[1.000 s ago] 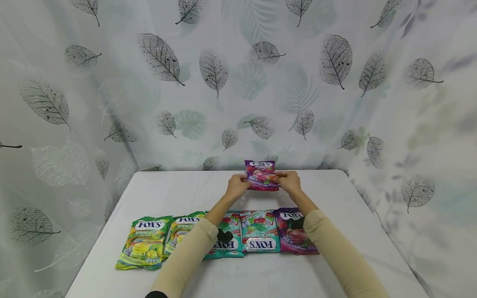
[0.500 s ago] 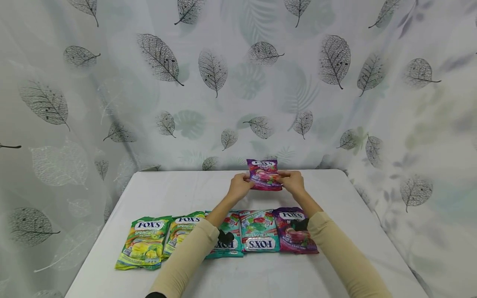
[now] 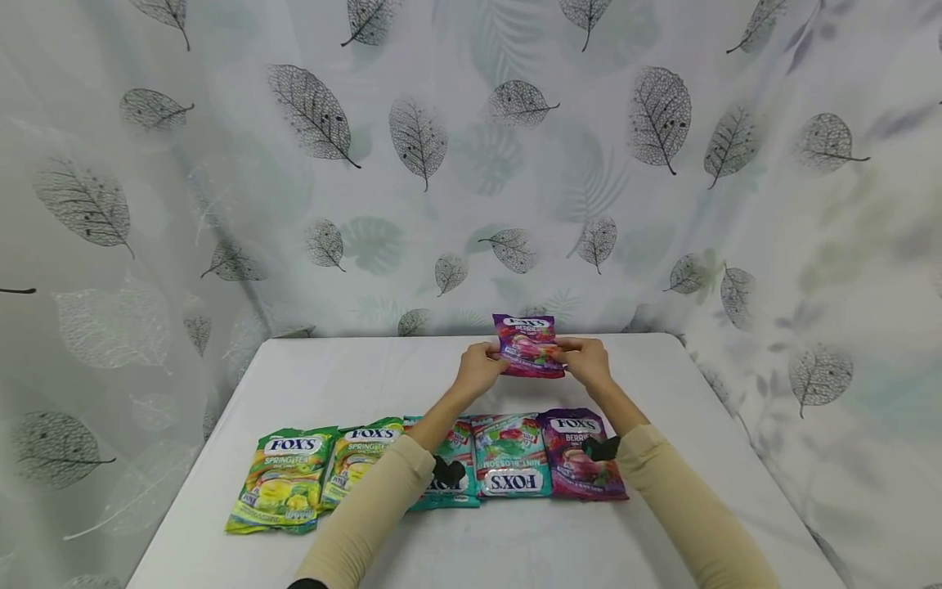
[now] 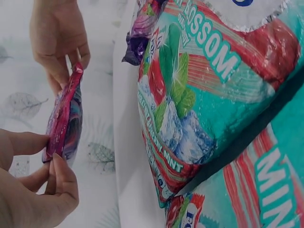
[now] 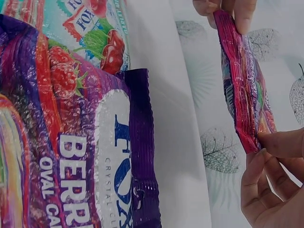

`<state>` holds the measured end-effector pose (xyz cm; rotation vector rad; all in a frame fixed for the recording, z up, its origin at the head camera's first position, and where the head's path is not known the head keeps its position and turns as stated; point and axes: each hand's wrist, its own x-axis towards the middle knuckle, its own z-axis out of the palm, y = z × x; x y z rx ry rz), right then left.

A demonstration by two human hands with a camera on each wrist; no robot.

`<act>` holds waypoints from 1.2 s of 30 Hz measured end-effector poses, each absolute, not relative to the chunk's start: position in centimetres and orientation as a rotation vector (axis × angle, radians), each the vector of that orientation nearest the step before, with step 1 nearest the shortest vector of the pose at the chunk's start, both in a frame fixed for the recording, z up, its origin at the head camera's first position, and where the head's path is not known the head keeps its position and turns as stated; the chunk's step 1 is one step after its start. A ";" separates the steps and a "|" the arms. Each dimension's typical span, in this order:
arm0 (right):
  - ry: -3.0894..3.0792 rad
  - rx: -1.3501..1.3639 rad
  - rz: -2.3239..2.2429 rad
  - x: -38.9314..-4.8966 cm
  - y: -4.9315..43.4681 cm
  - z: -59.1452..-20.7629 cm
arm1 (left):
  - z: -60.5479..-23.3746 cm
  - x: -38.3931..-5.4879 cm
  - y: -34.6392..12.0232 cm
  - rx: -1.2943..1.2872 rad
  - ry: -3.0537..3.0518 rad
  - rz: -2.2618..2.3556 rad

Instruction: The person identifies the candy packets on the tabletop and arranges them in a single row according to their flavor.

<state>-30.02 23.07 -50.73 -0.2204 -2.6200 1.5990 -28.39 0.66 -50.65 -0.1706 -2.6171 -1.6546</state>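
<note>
A purple Fox's Berries candy bag [image 3: 527, 347] is held up over the far part of the table, its printed front facing the head camera. My left hand [image 3: 478, 368] pinches its left edge between thumb and fingers. At the opposite edge my right hand [image 3: 585, 360] pinches it the same way. In the left wrist view the candy bag [image 4: 66, 114] appears edge-on, with the left hand [image 4: 38, 185] at its lower end. From the right wrist, the right hand [image 5: 275, 175] grips the bag's [image 5: 240, 85] lower corner.
Closer in, a row of candy bags lies on the white table [image 3: 338, 368]: a green Spring Tea bag [image 3: 283, 483], another Spring Tea bag [image 3: 361, 454], a teal bag [image 3: 456, 450] partly behind the left sleeve, a Mint Blossom bag [image 3: 511, 454] and a purple Berries bag [image 3: 577, 466]. A leaf-print curtain [image 3: 441, 221] hangs behind.
Both hands have shifted slightly to the right with the purple candy bag between them. The row of bags on the table has stayed put.
</note>
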 end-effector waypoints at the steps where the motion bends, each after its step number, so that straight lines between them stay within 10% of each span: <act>1: -2.621 -0.219 1.596 -29.9 23.2 -50.7 | -50.6 -28.3 0.7 -0.177 -2.616 -1.657; 36: -2.605 -0.180 1.626 -27.2 26.8 -50.3 | -50.2 -26.6 3.0 -0.335 -2.620 -1.766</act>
